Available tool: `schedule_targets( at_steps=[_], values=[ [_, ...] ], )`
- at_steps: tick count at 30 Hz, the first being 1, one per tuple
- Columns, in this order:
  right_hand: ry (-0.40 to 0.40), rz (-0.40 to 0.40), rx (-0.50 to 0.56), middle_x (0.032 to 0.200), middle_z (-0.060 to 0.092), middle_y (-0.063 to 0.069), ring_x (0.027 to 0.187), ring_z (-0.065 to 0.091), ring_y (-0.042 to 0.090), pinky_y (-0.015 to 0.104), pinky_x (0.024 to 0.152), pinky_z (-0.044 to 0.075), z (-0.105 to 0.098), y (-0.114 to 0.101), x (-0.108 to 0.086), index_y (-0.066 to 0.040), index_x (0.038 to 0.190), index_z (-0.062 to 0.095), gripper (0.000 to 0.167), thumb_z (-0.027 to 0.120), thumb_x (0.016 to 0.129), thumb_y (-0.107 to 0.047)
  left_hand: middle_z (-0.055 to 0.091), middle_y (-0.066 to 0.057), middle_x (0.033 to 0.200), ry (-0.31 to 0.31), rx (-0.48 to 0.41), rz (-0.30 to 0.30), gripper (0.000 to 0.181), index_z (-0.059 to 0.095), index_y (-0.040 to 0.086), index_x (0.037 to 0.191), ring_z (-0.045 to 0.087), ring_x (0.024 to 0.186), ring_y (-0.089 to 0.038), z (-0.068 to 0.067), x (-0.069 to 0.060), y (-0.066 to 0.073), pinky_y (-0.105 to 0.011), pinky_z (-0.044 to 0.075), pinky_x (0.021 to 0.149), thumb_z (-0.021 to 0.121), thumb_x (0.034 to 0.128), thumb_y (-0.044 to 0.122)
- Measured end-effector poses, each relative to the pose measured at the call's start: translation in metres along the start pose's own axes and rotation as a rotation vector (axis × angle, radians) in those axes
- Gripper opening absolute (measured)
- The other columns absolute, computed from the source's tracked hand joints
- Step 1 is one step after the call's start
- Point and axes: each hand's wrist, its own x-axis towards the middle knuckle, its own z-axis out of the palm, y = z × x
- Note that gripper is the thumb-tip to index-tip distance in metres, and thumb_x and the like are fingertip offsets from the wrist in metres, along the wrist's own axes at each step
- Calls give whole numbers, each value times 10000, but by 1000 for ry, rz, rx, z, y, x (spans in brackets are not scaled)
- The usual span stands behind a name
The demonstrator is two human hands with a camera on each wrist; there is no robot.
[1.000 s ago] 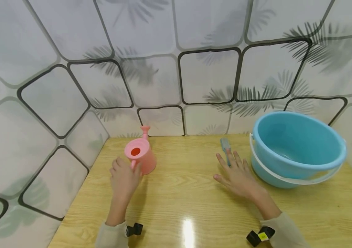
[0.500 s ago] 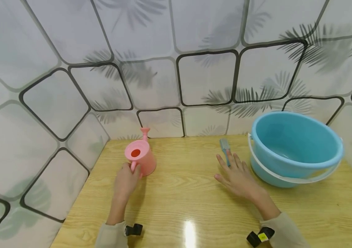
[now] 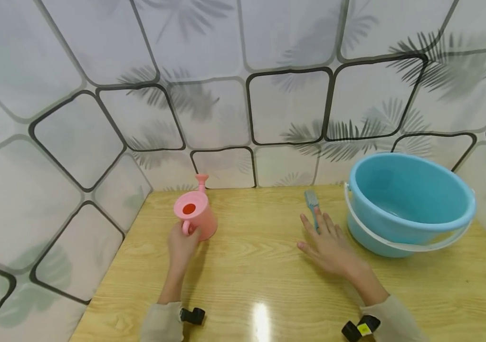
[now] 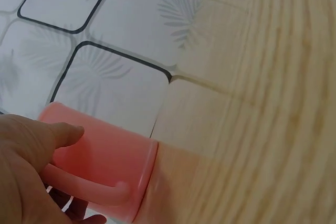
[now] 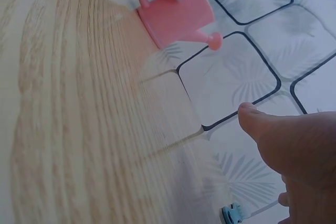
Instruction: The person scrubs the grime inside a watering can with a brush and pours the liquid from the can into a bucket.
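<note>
At the left of the head view a pink watering can (image 3: pixel 203 219) stands upright on the wooden table, its spout pointing to the back wall. My left hand (image 3: pixel 183 246) holds its loop handle. In the left wrist view the thumb lies along the can's body (image 4: pixel 113 153), and fingers pass behind the handle. My right hand (image 3: pixel 331 249) is spread flat, fingers apart, over the lower end of a small blue brush (image 3: pixel 311 198). Whether it touches the brush cannot be told. The brush's head shows beyond the fingertips; only a bit of it appears in the right wrist view.
A large light-blue bucket (image 3: pixel 411 228) with a lowered white handle (image 3: pixel 379 241) stands right of my right hand. Papered walls (image 3: pixel 290 107) close off the back and left of the table (image 3: pixel 243 266).
My left hand has shifted right and its fingers have closed round the watering can's handle. The can stays in about the same place. My right hand stays almost still.
</note>
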Motion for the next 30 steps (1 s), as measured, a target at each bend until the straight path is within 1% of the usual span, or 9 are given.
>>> schedule_targets(
  at_steps=[4,8,10,14,17,21,24,27,30],
  values=[
    [-6,7,17,1611,-45,299,1464,16,538,756,1082,143,1,1,-1,-114,1597,121,770,420,1025,-535,511,-109,688,69,33,48,265,588,-18,749,494,677,-298,4,0,1,-403,381,622,801,789,134],
    [-3,17,24,1607,-46,307,1463,19,540,747,1091,141,1,1,-1,-74,1588,143,775,425,1027,-528,464,-99,677,94,55,73,319,568,-3,688,477,675,-324,5,1,1,-420,369,623,827,775,162],
    [-3,20,27,1606,-47,310,1461,22,542,744,1094,139,1,1,-2,-54,1582,157,774,427,1028,-522,434,-72,655,92,45,77,341,545,17,652,450,640,-300,6,1,1,-399,361,597,834,770,154],
    [-4,18,36,1605,-48,312,1460,23,545,745,1094,134,0,0,-3,-42,1578,164,772,437,1029,-511,413,-39,646,86,30,75,339,546,43,642,410,609,-251,7,2,0,-365,355,570,846,760,148],
    [-4,19,40,1603,-40,319,1459,24,547,746,1093,134,0,0,-3,-39,1578,165,768,442,1031,-501,414,-43,654,79,22,76,357,531,57,619,409,617,-246,9,2,0,-357,348,577,849,756,147],
    [0,23,42,1599,-30,328,1457,22,550,749,1091,128,0,0,-2,-34,1577,163,765,452,1032,-487,393,-41,681,50,-3,74,428,467,82,575,393,648,-230,12,-1,2,-336,316,594,850,757,138],
    [11,24,42,1596,-11,336,1454,30,554,749,1091,128,0,1,-2,-31,1575,168,759,460,1033,-475,388,-32,694,42,-29,90,445,458,87,569,385,655,-210,15,-3,7,-323,312,593,859,754,141],
    [28,24,38,1580,79,354,1444,93,559,729,1104,151,0,2,-1,-19,1566,200,736,462,1037,-459,393,-35,691,58,-66,136,447,463,76,569,386,646,-205,17,-5,14,-317,312,585,872,738,138],
    [53,33,40,1520,228,380,1398,232,566,704,1092,234,1,4,0,-3,1546,255,701,470,1039,-438,395,-39,697,69,-118,186,452,453,71,570,388,648,-207,18,-7,24,-309,311,585,877,721,106]
  ],
)
